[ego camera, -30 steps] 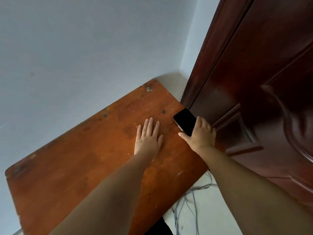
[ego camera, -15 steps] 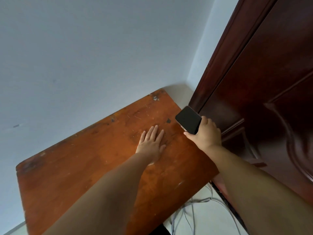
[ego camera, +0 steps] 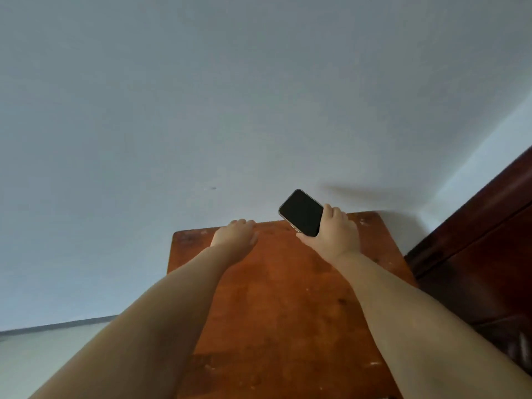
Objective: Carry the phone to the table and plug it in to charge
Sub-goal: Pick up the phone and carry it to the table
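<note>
A phone (ego camera: 301, 213) with a dark, blank screen is gripped at its lower end by my right hand (ego camera: 334, 236), above the far edge of the worn orange-brown wooden table (ego camera: 282, 306). The phone tilts up and to the left, its top in front of the wall. My left hand (ego camera: 234, 236) rests on the table at its far edge, with the fingers curled over that edge toward the wall. No charger or cable is in view.
A pale blue-grey wall (ego camera: 230, 96) rises right behind the table. A dark red-brown wooden door (ego camera: 475, 254) stands close on the right. A strip of light floor (ego camera: 43, 358) shows at lower left.
The view has swung left, so the table now runs straight ahead. My right hand has lifted the phone toward the far edge by the wall. My left hand slid forward to that edge.
</note>
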`<state>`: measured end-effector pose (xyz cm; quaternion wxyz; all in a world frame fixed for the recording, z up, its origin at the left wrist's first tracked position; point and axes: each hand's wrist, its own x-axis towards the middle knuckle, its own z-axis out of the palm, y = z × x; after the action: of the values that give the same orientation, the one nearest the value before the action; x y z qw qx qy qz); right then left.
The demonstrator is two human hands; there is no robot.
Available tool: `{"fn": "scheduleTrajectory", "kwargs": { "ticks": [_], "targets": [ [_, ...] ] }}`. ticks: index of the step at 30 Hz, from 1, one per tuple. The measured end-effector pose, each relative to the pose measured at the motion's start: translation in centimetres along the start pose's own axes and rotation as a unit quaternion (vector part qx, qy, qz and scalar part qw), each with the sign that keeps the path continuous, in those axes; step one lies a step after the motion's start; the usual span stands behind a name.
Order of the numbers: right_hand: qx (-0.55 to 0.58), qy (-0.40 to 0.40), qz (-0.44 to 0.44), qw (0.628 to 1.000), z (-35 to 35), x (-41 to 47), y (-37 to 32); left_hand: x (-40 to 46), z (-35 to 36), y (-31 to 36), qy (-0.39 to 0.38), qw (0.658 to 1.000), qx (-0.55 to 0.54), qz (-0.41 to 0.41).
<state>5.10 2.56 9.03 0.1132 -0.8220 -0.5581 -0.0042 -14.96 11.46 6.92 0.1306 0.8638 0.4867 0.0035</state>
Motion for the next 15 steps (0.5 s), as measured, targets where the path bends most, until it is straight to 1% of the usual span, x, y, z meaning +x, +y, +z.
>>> {"fn": "scheduleTrajectory", "kwargs": {
  "ticks": [2,7,10,15],
  "targets": [
    [-0.011,-0.012,-0.057,0.998,0.2,-0.3,-4.5,-2.9,-1.4,-3.8,0.021,0.999,-0.003,-0.032],
    [-0.017,-0.014,-0.151,0.988,0.1,-2.2,-15.7,-11.3,-4.0,-12.5,0.061,0.990,-0.012,-0.126],
    [-0.009,-0.009,-0.223,0.975,0.0,-5.1,-23.5,-18.1,-5.2,-18.4,0.094,0.980,-0.020,-0.176],
    [-0.034,-0.013,-0.331,0.943,0.2,-12.7,-35.0,-30.6,-6.6,-26.7,0.105,0.969,-0.007,-0.226]
  ]
}}
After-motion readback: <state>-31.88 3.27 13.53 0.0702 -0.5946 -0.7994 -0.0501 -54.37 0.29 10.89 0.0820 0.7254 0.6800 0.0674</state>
